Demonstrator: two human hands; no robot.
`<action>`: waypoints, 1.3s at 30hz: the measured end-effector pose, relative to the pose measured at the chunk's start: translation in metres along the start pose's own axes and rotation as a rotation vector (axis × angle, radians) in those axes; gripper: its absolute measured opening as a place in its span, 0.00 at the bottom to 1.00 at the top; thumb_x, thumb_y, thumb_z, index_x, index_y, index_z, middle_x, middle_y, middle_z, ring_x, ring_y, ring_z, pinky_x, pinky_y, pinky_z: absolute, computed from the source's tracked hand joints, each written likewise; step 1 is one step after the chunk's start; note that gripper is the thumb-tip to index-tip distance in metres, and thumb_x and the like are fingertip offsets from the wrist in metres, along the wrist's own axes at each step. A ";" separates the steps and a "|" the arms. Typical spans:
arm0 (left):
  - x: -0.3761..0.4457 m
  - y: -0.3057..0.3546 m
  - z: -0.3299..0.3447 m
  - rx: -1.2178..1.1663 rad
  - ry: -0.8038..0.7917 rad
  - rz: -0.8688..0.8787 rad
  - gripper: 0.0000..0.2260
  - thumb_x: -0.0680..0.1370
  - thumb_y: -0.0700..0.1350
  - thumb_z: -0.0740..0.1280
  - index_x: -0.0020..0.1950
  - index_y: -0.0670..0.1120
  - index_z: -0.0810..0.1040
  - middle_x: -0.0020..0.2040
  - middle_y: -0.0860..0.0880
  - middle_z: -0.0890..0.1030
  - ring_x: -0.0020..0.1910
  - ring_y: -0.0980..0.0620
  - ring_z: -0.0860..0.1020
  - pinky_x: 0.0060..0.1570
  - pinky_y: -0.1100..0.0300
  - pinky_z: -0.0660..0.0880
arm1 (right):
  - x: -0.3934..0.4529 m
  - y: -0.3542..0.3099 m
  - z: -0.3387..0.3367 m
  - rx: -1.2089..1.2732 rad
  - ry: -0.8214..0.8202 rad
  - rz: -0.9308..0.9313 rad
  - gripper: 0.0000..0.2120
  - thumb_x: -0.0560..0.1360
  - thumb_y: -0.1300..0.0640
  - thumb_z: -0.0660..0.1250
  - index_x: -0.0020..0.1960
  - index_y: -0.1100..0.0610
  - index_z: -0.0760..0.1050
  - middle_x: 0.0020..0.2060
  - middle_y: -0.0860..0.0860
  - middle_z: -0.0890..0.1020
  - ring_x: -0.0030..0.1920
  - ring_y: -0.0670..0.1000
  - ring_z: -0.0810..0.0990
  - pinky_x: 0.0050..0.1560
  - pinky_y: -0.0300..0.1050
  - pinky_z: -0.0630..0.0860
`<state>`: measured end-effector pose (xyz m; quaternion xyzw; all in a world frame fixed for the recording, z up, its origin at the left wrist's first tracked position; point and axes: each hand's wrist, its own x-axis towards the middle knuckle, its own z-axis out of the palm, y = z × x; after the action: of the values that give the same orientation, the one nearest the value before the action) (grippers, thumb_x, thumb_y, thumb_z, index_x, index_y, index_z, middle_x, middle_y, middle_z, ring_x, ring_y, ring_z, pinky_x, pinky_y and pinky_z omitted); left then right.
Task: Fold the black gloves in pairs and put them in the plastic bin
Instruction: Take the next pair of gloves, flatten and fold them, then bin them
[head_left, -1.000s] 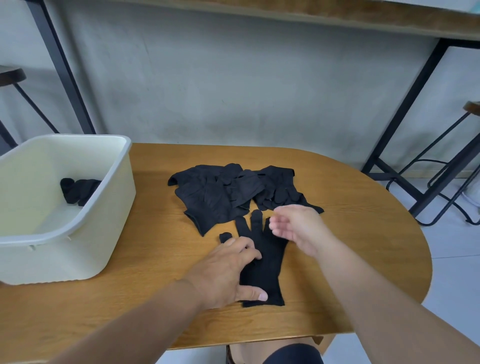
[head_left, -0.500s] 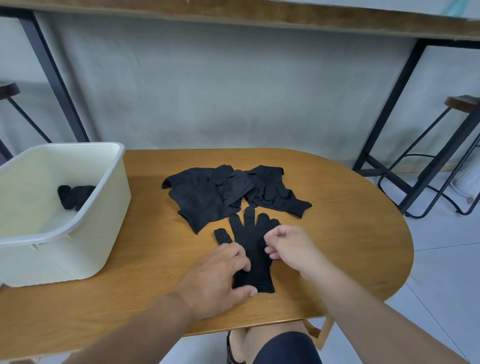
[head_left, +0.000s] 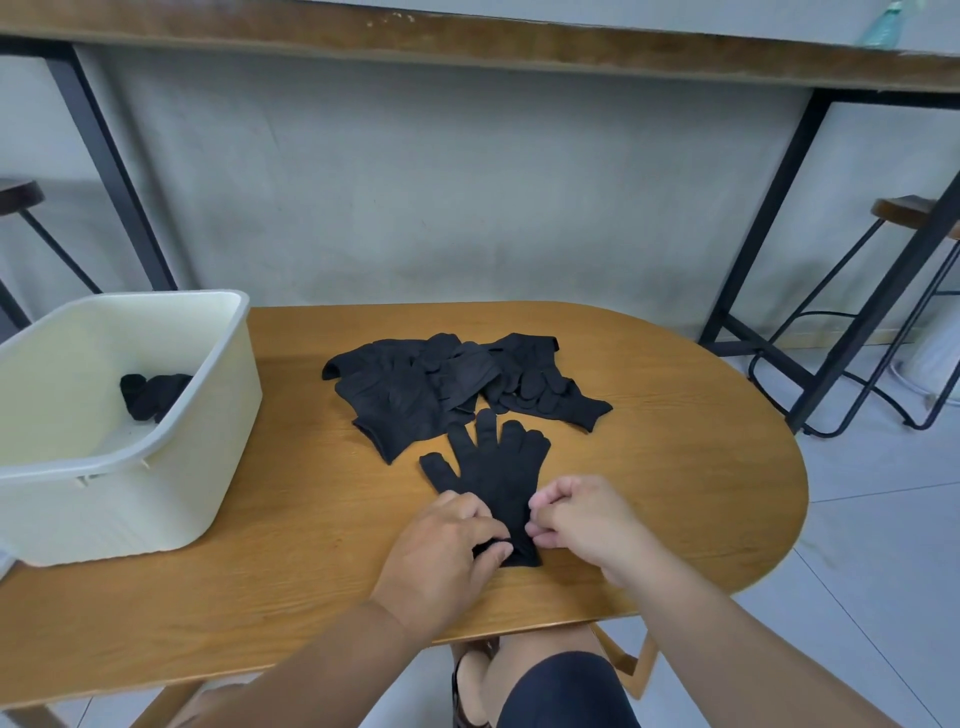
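A flat black glove lies fingers-away on the wooden table, likely a stacked pair, though I cannot tell. My left hand pinches its cuff from the left. My right hand pinches the same cuff end from the right. Behind it sits a loose pile of black gloves. A cream plastic bin stands at the table's left end, with one folded black glove bundle inside.
Black metal frame legs and a wooden shelf run along the grey wall behind. A stool stands at the right, another stool at the far left. My knee shows below the table's near edge.
My right hand came back from the pile to the glove's cuff and closed on it. My left hand slid down toward the cuff and gripped it. The view shifted slightly.
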<state>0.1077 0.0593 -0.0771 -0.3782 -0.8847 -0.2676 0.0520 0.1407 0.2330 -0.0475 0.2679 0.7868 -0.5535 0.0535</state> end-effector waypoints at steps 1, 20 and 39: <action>-0.002 0.000 0.001 0.011 0.005 0.013 0.11 0.79 0.55 0.64 0.58 0.55 0.82 0.50 0.59 0.75 0.51 0.61 0.69 0.49 0.72 0.64 | -0.001 0.000 -0.001 -0.012 0.002 -0.005 0.06 0.75 0.65 0.65 0.44 0.57 0.80 0.37 0.52 0.85 0.41 0.50 0.86 0.53 0.50 0.82; -0.004 -0.008 -0.014 0.074 -0.113 0.089 0.13 0.80 0.47 0.60 0.63 0.53 0.76 0.58 0.57 0.74 0.53 0.56 0.75 0.52 0.63 0.74 | -0.020 -0.007 -0.002 -0.405 -0.140 -0.344 0.09 0.72 0.56 0.71 0.49 0.43 0.80 0.47 0.45 0.82 0.46 0.44 0.80 0.48 0.37 0.76; -0.003 -0.011 -0.017 -0.139 -0.001 -0.267 0.12 0.80 0.59 0.59 0.54 0.55 0.78 0.47 0.56 0.76 0.45 0.58 0.74 0.42 0.67 0.69 | -0.012 0.001 0.004 -0.344 -0.109 -0.385 0.03 0.79 0.51 0.67 0.50 0.44 0.78 0.42 0.43 0.82 0.42 0.42 0.79 0.43 0.36 0.73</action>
<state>0.0998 0.0427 -0.0687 -0.2599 -0.9065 -0.3325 -0.0109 0.1508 0.2251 -0.0453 0.0701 0.9018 -0.4251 0.0345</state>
